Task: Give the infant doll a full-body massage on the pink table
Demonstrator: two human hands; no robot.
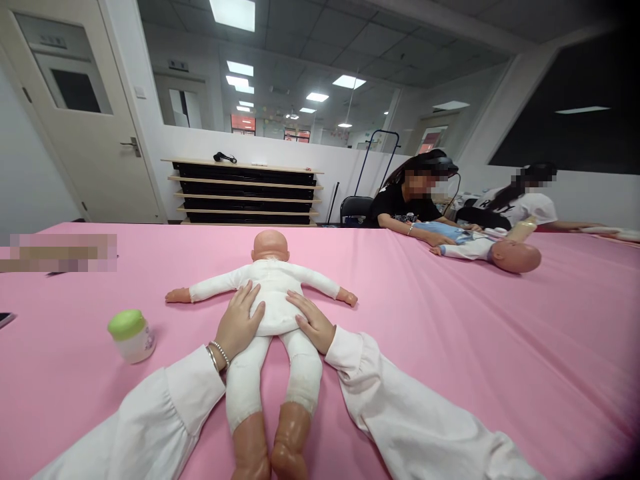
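A baby doll [277,308] with a white cloth body lies on the pink-covered table, its bald head away from me and its feet toward me. Its arms stretch out to both sides. On the left side of its torso rests my left hand [241,323], fingers extended and flat. My right hand [311,321] lies on the opposite side of the torso, fingers also straight and loosely apart. Neither hand grips anything. The doll's face is not visible. Left of my left forearm stands a jar [133,335] with a green lid.
The pink table cover [420,347] has folds toward the right. Across the table a person in black [400,203] handles another baby doll [515,256] in blue and white, near a bottle [521,229]. Another person sits farther right. A dark phone-like edge [6,320] shows at far left.
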